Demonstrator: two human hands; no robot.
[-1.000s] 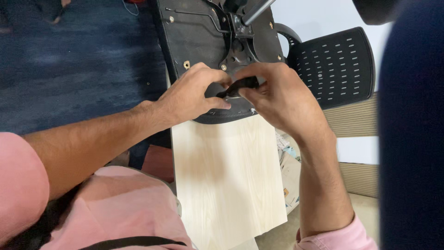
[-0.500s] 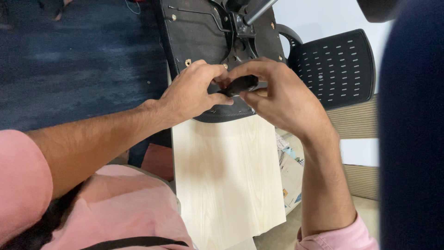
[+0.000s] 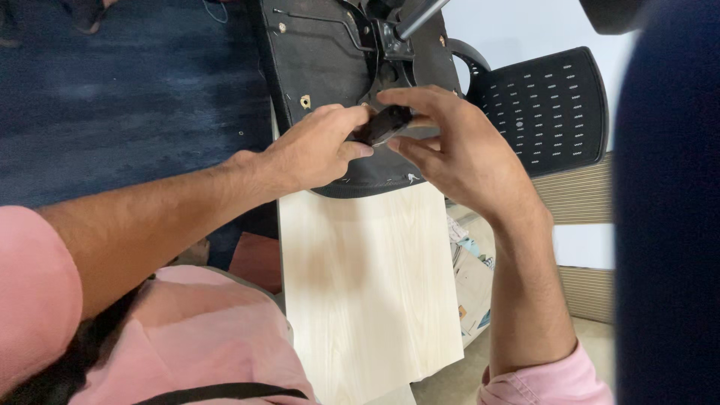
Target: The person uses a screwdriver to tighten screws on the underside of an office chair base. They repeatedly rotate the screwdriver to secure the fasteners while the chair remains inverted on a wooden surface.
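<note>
Since a moment ago my right hand (image 3: 457,154) has lifted and opened out a little, so its fingers now arch over the small black part (image 3: 384,124) instead of pressing flat across it, and that part has tipped up at an angle. From the head camera, my left hand (image 3: 319,146) pinches the near end of the black part between thumb and fingertips, while my right hand cups around its far end with the fingers curled narrow; I cannot tell how firmly the right hand holds it. That part sits against the underside of the black chair seat (image 3: 322,52), near the seat's lower edge, just below the metal mechanism (image 3: 394,34) at its middle. What the part is exactly is hard to make out, since my fingers cover most of it. A silver column (image 3: 420,13) runs out of the mechanism and is cut off by the top of the picture. Below the seat's edge lies a pale wooden board (image 3: 371,292), its near end cut off at the bottom. A perforated black chair back (image 3: 544,105) stands at the right, partly hidden behind a dark blurred shape (image 3: 667,225).
</note>
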